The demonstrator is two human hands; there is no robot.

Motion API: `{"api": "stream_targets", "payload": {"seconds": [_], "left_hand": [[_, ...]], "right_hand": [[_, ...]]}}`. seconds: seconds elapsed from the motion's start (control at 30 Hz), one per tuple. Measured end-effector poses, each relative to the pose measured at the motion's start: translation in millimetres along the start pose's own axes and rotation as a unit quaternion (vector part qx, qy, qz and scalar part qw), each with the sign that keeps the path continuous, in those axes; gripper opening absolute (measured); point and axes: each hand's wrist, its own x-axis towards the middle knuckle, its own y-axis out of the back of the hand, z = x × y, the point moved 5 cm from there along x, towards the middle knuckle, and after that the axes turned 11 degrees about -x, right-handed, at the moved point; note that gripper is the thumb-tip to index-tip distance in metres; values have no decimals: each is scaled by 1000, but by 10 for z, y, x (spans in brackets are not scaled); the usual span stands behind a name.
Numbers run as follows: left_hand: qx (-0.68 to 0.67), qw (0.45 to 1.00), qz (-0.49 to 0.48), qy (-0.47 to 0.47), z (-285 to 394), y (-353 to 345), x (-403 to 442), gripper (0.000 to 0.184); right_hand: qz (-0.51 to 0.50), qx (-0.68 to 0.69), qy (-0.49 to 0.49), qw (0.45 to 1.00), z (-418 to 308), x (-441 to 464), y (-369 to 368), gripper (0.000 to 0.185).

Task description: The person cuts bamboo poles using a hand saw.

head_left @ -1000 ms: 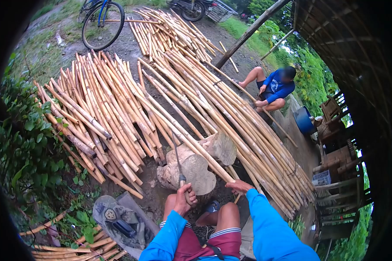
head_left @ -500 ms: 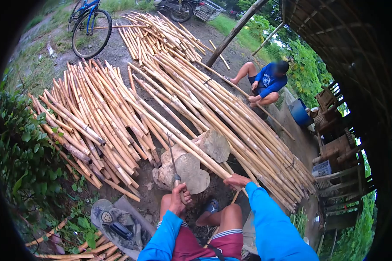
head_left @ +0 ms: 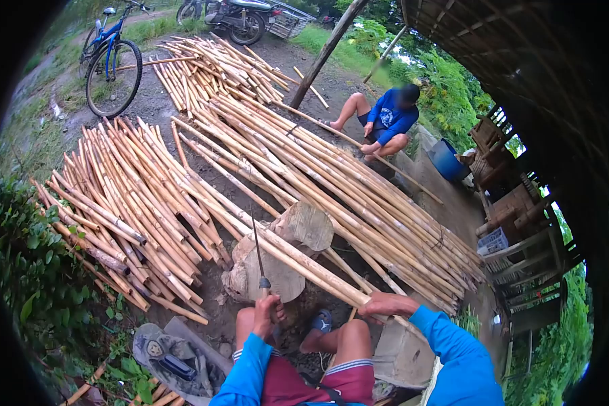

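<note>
My left hand [head_left: 268, 308] is closed around the handle of a machete [head_left: 258, 252]. Its long thin blade points upward and away from me, crossing in front of the bamboo poles. With my right hand [head_left: 388, 304] I grip the near end of long bamboo poles [head_left: 311, 269]; how many are in the grip I cannot tell. These poles rest across a cut log [head_left: 267, 276] with a pale face, just beyond my knees. A second cut log [head_left: 308, 227] lies against it, further away.
Many bamboo poles lie in a left pile [head_left: 142, 196] and a longer right bundle [head_left: 358, 196]. A person [head_left: 392, 118] in blue sits at the right, holding a pole. A cap [head_left: 172, 362] lies near my left leg. A bicycle [head_left: 115, 74] and motorcycle [head_left: 243, 20] stand behind.
The view has shifted, so the scene sits further left and its far part lower. My right hand has moved right and toward me with the bamboo; my left hand still grips the machete.
</note>
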Motion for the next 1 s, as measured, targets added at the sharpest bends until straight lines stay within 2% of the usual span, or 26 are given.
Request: {"api": "stream_targets", "payload": {"seconds": [0.1,0.2,0.3,0.37,0.4,0.43,0.53,0.73,0.9,1.0], "left_hand": [[6,1000,-7,4,-99,83,37,19],[34,999,17,-2,-128,63,-9,18],[76,996,47,-20,-144,38,-15,16],[103,992,67,-34,-157,70,24,16],[103,992,68,-31,-170,46,31,16],[100,992,67,-49,-166,13,34,16],[95,991,67,-69,-222,28,98,18],[154,979,93,-94,-210,64,138,27],[181,970,125,-108,-235,225,170,28],[254,944,146,-154,-227,117,101,28]], "right_hand": [[24,-13,19,999,66,77,-129,51],[39,-14,-8,999,51,86,-257,48],[83,-4,-22,996,149,138,-461,55],[210,-68,26,975,314,257,-621,48],[182,-50,-17,982,225,176,-649,56],[179,-47,-21,983,206,199,-753,56],[244,-43,-103,963,185,225,-1021,56],[243,45,-89,965,284,581,-1554,51],[254,118,-65,958,284,736,-1837,53],[249,150,-47,956,308,768,-1909,53]]}}
